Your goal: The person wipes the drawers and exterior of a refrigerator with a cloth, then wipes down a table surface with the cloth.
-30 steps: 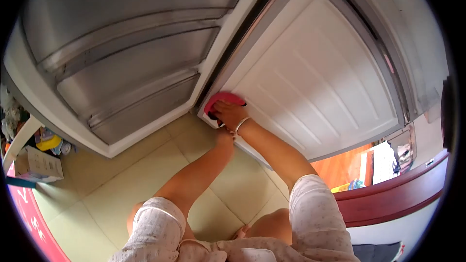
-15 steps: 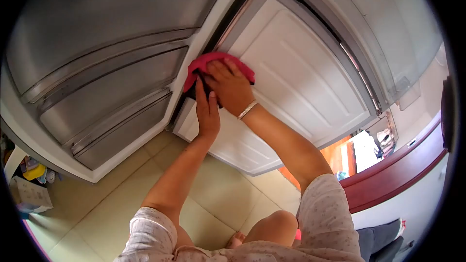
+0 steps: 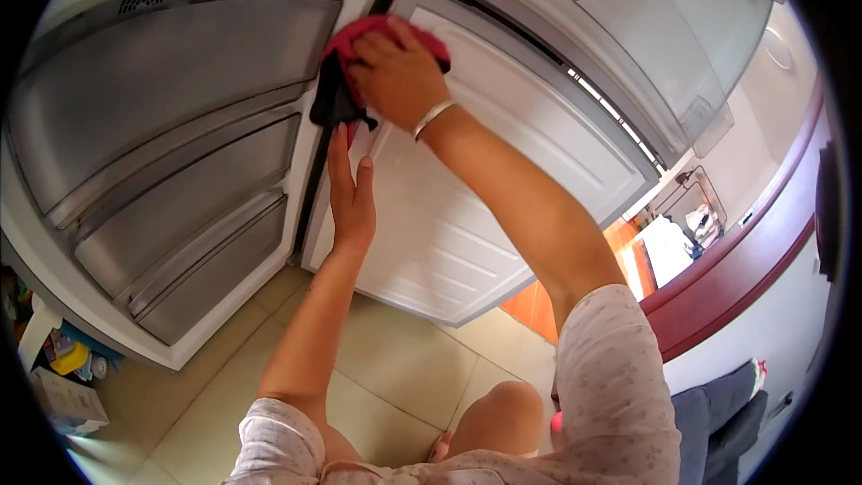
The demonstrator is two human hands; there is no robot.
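Note:
My right hand (image 3: 400, 76) presses a red cloth with a dark underside (image 3: 334, 90) against the inner side of an open white refrigerator door (image 3: 575, 153), near its hinge edge. Its fingers are spread over the cloth, and part of the cloth hangs down in a loose dark fold. Just below that fold is my left hand (image 3: 352, 202), fingers stretched upward and thumb apart. Its fingertips reach the cloth's lower end beside the door; whether they grip any of it I cannot tell. A dark gasket (image 3: 314, 184) runs along the hinge side.
Left of the door, translucent drawers (image 3: 171, 63) fill the refrigerator compartment. Another open door (image 3: 628, 27) with clear shelves hangs above right. Tiled floor (image 3: 395, 341) lies below. A box (image 3: 67, 400) and small items stand at lower left, a dark red panel (image 3: 718, 278) at right.
My right hand has moved the cloth up along the door's hinge side. My left hand has shifted slightly left and now sits lower relative to it. The view has also shifted.

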